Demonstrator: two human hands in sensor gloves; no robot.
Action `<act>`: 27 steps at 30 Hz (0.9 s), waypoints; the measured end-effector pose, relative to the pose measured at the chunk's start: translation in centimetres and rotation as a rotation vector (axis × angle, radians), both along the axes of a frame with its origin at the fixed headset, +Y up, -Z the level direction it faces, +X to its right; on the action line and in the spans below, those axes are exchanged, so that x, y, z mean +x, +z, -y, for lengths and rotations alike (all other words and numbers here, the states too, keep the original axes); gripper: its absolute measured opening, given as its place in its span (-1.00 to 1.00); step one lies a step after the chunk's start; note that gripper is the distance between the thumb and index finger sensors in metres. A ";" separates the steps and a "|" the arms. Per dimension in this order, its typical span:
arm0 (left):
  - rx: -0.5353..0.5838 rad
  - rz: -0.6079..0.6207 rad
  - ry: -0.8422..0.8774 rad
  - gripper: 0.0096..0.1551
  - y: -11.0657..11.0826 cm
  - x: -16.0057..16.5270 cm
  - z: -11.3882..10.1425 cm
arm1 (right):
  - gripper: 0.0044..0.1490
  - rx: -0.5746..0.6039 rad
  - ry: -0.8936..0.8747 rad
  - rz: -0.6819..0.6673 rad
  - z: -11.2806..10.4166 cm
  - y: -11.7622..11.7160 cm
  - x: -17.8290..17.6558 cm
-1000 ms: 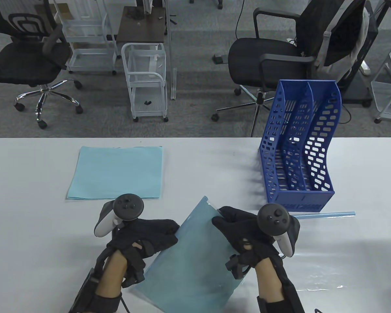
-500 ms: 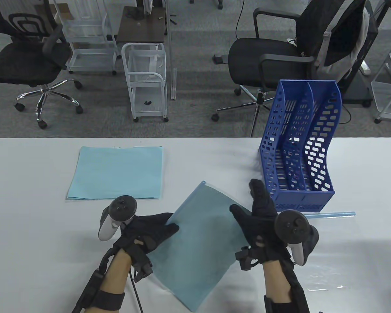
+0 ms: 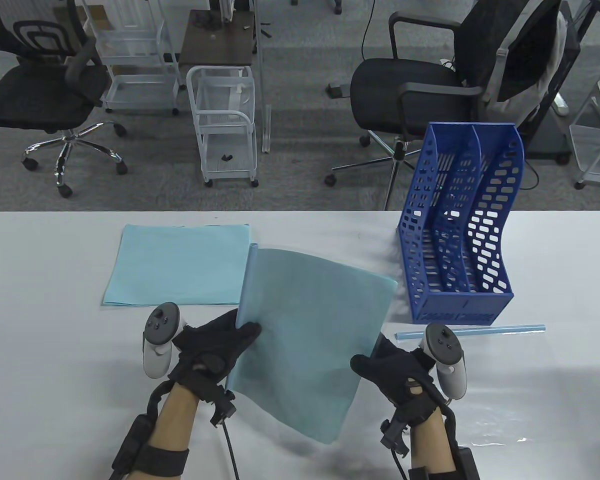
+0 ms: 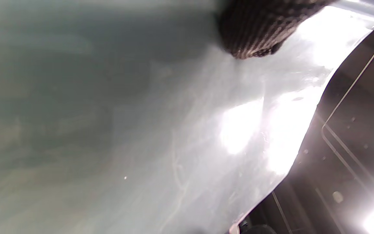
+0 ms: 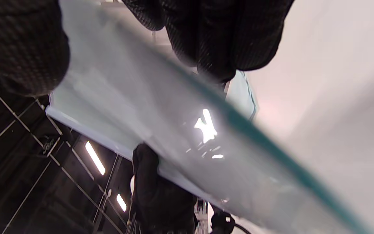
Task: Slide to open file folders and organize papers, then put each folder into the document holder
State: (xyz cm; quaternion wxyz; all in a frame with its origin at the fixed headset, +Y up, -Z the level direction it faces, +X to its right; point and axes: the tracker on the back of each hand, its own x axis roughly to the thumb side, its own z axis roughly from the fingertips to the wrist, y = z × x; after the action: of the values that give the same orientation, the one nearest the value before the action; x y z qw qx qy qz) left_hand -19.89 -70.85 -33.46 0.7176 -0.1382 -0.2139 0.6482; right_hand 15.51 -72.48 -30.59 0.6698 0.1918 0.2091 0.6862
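Translucent blue folder (image 3: 310, 340) held up off the white surface (image 3: 55, 310) | left hand (image 3: 212, 350) grips its spine edge | right hand (image 3: 397, 367) pinches its right edge | blue document holder (image 3: 460, 225) stands just beyond, right.

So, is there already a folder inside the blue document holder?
No, in the table view both slots of the blue document holder show only bare perforated walls, while the folder is held by both hands.

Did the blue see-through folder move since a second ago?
Yes. The folder has swung up, and its spine bar now overlaps the paper stack, which stayed put.
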 end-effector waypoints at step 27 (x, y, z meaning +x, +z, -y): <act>0.040 -0.380 -0.832 -0.08 0.4 -0.2 0.9 | -0.32 0.442 -0.059 0.994 -9.9 -0.4 13.0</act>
State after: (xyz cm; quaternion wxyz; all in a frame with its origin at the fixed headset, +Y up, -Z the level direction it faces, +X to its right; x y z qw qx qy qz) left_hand -20.12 -71.77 -33.05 0.9459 -0.0773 -0.0172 0.3147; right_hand 28.50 -62.61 -31.02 0.6506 -0.0138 -0.2877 0.7027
